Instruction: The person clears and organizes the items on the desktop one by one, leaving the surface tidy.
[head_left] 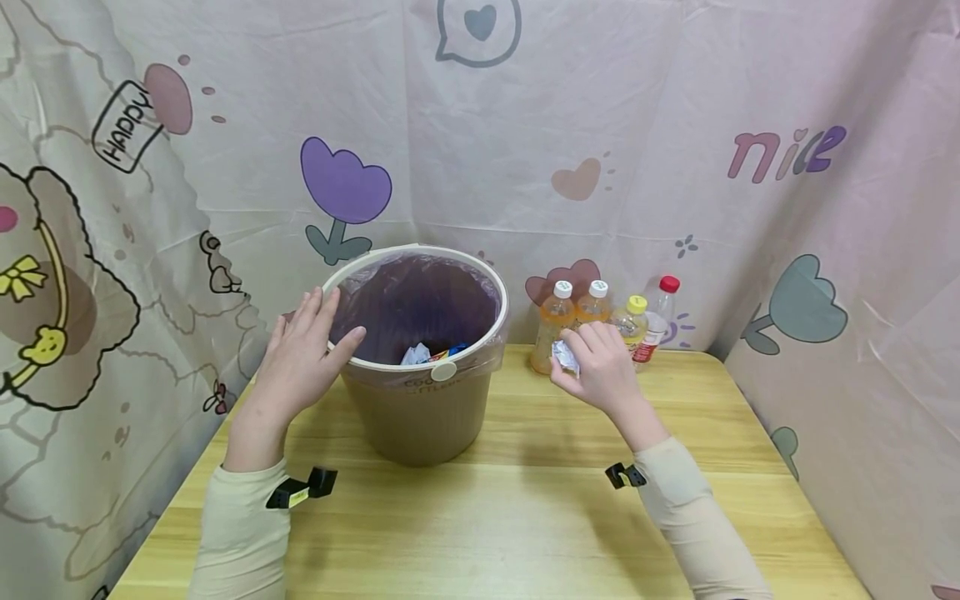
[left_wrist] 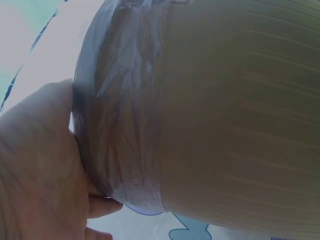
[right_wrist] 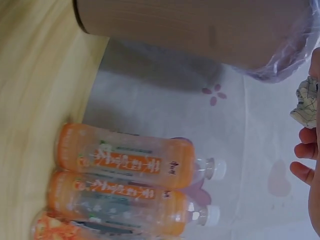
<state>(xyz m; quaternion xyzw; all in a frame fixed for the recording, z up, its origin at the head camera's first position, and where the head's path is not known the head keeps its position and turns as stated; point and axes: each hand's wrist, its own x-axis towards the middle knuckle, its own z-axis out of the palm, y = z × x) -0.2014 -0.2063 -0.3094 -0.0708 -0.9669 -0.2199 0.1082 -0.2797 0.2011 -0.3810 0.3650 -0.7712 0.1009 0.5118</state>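
Two hands in view, both at work above the counter (head_left: 487,533). Right hand (head_left: 600,367): grasping; thumb and fingers pinch a crumpled paper (head_left: 566,358), pale with thin dark lines in the right wrist view. Paper is held up off the counter, to the right of the bin (head_left: 420,425) and, in the head view, in front of the bottles. Left hand (head_left: 303,358): not clenched; fingers extended, hand resting against the left side of the bin's rim (head_left: 444,362), thumb apart from the fingers.

Bin stands upright, brown with a light rim. A clear liner (head_left: 491,354) folds over the rim and hangs down outside. Inside, low down: a whitish scrap (head_left: 414,356) and, just beside it, a coloured wrapper (head_left: 441,356).

Four bottles stand upright near one another right of the bin: two orange-labelled, the first (head_left: 550,337) and second (head_left: 592,310) with white caps; then a yellow-capped bottle (head_left: 634,322) and a red-capped bottle (head_left: 660,323). Bottles are well apart from the bin. Behind all, a printed curtain (head_left: 637,108) with flowers, hearts and lettering.
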